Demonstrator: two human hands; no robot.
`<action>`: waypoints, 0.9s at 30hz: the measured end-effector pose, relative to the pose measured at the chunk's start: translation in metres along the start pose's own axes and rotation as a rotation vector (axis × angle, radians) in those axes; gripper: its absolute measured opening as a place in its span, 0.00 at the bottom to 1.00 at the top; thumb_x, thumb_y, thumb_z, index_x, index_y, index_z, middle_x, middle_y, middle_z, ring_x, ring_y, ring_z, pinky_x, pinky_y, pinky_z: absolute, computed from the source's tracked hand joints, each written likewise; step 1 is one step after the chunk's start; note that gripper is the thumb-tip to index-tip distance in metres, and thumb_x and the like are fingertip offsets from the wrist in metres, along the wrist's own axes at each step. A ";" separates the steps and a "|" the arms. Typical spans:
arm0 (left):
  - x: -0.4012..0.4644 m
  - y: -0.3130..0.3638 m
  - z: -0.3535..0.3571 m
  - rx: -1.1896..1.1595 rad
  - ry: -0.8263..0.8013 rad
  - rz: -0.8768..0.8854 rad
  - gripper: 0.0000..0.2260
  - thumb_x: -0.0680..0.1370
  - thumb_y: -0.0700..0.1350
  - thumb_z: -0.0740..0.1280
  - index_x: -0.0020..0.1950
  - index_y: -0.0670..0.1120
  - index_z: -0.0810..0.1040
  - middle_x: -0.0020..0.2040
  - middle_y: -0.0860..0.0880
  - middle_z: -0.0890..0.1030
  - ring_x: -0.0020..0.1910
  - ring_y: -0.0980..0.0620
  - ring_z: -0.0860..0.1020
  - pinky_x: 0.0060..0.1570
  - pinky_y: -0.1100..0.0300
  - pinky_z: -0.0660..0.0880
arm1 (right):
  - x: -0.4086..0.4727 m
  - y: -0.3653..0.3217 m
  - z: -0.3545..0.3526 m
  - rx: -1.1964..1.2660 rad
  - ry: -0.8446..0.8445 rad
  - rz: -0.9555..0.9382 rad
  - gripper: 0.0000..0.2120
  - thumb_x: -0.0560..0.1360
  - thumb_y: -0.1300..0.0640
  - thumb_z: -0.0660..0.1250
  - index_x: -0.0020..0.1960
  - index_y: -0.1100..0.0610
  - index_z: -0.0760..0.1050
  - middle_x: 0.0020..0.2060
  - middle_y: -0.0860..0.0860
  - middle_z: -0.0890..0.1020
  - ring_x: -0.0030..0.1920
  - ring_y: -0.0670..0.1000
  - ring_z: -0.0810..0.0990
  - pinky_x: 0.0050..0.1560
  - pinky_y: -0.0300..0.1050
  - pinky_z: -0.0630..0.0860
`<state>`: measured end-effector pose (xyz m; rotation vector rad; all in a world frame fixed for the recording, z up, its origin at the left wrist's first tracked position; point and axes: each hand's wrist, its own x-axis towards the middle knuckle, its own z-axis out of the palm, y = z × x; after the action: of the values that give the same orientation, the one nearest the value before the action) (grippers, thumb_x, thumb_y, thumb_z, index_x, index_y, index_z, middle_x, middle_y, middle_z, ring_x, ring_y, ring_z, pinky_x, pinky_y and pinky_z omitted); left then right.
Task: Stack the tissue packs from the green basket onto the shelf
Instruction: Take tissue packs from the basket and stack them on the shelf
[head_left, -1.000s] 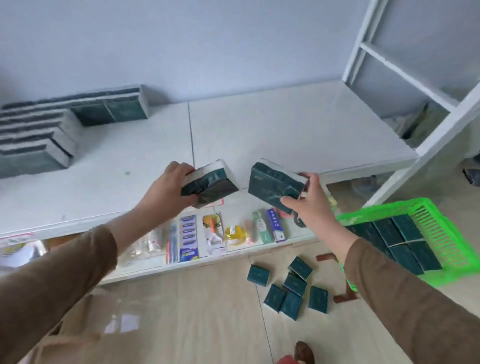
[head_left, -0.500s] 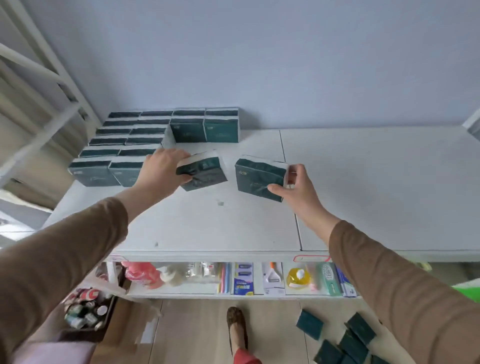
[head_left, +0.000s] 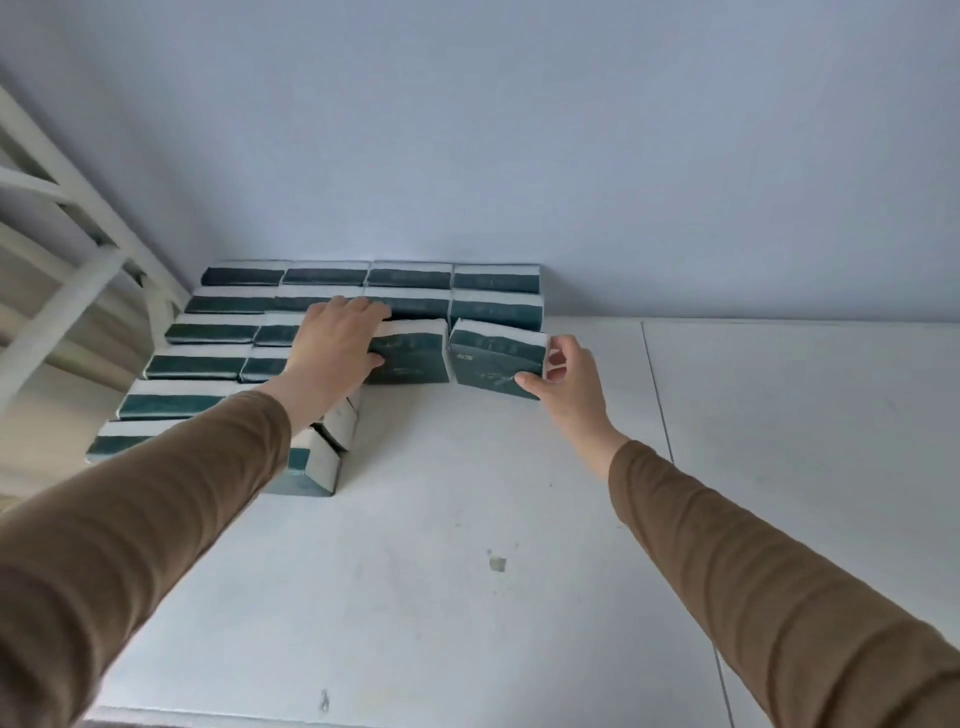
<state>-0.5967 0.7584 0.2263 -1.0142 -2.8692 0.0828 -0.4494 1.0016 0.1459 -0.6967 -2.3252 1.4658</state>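
Since half a second ago, both packs had travelled from mid-shelf up to the stacked block at the back-left. View had also tipped up; the lower shelf and floor were out of frame.

Left pack (head_left: 410, 358): dark green wrapper with pale top, sat on the shelf (head_left: 467, 519) at the right front edge of the stacked packs (head_left: 363, 291), its left side against them. My left hand (head_left: 335, 343) lay over its left end, palm down, fingers spread across onto the neighbouring stack; thumb at the pack's front face. Grip read as a loose press on the pack rather than a clench.

Right pack (head_left: 493, 361): just beside the left pack, a thin gap between them, tilted with its right end lower and nearer. Could not tell whether its base was fully down. My right hand (head_left: 563, 379) clasped its right end, thumb on the front face, fingers curled behind the end.

Stacked packs: rows stepped back toward the wall (head_left: 519, 156), four wide in the rear rows, reaching the left edge of the shelf. Two packs at the front right corner of the block stood end-on, pale ends showing, partly hidden by my left sleeve (head_left: 156, 519).

Shelf surface white, with a seam running down the right side and a small dark mark in the middle foreground. White frame bars (head_left: 67, 208) slanted at the far left. Right sleeve (head_left: 779, 571) brown, like the left.
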 end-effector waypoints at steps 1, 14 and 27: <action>0.004 -0.001 0.002 -0.011 0.018 -0.007 0.23 0.74 0.48 0.73 0.66 0.48 0.70 0.58 0.47 0.79 0.57 0.44 0.74 0.60 0.47 0.70 | 0.004 0.001 0.006 0.006 0.015 0.013 0.22 0.69 0.53 0.77 0.59 0.52 0.72 0.53 0.53 0.75 0.47 0.48 0.79 0.50 0.42 0.78; -0.034 0.019 0.003 -0.072 0.059 -0.024 0.25 0.73 0.48 0.72 0.68 0.48 0.71 0.69 0.45 0.67 0.66 0.41 0.67 0.65 0.46 0.67 | -0.041 -0.004 0.000 -0.032 0.038 0.038 0.22 0.74 0.58 0.71 0.65 0.55 0.69 0.61 0.50 0.72 0.57 0.48 0.75 0.54 0.42 0.72; -0.284 0.224 -0.014 -0.346 0.100 0.276 0.19 0.75 0.51 0.70 0.65 0.50 0.74 0.64 0.49 0.73 0.65 0.45 0.69 0.63 0.46 0.70 | -0.360 0.037 -0.132 -0.261 0.130 -0.024 0.16 0.74 0.55 0.68 0.61 0.51 0.73 0.58 0.46 0.74 0.59 0.49 0.74 0.57 0.49 0.75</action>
<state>-0.2354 0.7544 0.2002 -1.4239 -2.6892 -0.4460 -0.0740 0.9169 0.1696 -0.8016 -2.4363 1.0816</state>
